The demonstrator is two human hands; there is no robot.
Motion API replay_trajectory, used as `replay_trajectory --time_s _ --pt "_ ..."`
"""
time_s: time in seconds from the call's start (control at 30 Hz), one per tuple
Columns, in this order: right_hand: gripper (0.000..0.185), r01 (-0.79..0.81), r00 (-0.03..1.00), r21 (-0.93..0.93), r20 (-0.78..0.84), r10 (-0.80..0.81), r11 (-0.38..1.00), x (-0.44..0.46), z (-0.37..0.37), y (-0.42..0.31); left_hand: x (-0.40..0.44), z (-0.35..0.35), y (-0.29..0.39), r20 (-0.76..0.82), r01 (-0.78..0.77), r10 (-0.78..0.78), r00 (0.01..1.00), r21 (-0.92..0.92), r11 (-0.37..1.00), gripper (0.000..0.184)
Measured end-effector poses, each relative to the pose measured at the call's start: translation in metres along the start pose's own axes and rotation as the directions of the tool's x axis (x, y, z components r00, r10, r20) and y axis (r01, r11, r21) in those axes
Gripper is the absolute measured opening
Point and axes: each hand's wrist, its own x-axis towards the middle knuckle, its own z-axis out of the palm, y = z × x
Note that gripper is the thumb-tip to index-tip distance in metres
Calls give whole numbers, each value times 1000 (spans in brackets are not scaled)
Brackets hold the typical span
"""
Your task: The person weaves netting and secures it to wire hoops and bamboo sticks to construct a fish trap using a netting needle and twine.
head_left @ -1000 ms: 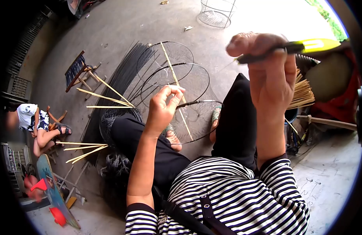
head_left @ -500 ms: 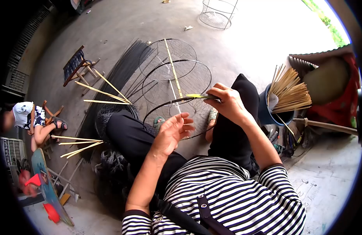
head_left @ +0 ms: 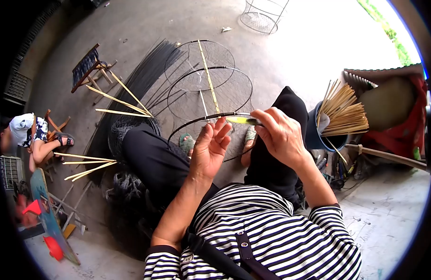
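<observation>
My right hand (head_left: 283, 136) is closed on a slim, pointed yellow-green netting needle (head_left: 239, 120), held level along the near rim of a round net cage. Black hoops (head_left: 247, 80) and fine mesh form the cage, which lies in front of my knees. A flat yellowish strip (head_left: 207, 77) runs across the hoops. Palm up, my left hand (head_left: 209, 151) has its fingers loosely bent and apart, with the fingertips at the near hoop just below the strip's end. Any thread between those fingers is too fine to make out.
At right stands a blue bucket (head_left: 313, 130) of bamboo sticks (head_left: 347, 112). Dark rods (head_left: 134, 77) lie on the floor beside a folding stool (head_left: 87, 67). Another person (head_left: 40, 140) sits at far left near a skateboard (head_left: 50, 214). Another net cage (head_left: 259, 21) stands farther off.
My left hand has risen to the near hoop. My right hand has shifted slightly right and down with the netting needle, which shows more of its yellow-green side.
</observation>
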Motion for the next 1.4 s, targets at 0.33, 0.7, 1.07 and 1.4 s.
replay_trajectory --time_s 0.33,0.7,1.07,1.4 --pt "45 62 996 -250 81 -43 966 -3 -2 -15 -16 9 -6 32 -70 66 997 146 987 21" --pt "39 68 994 -161 90 -54 985 4 12 -12 -19 11 -7 40 -99 93 995 195 976 22" --pt "31 -139 982 519 -37 184 843 4 48 -21 -16 12 -4 -62 -14 14 998 0 1000 22" --pt "24 -155 985 411 -10 174 898 -1 39 -6 -21 18 -6 -24 -74 76 997 71 995 21"
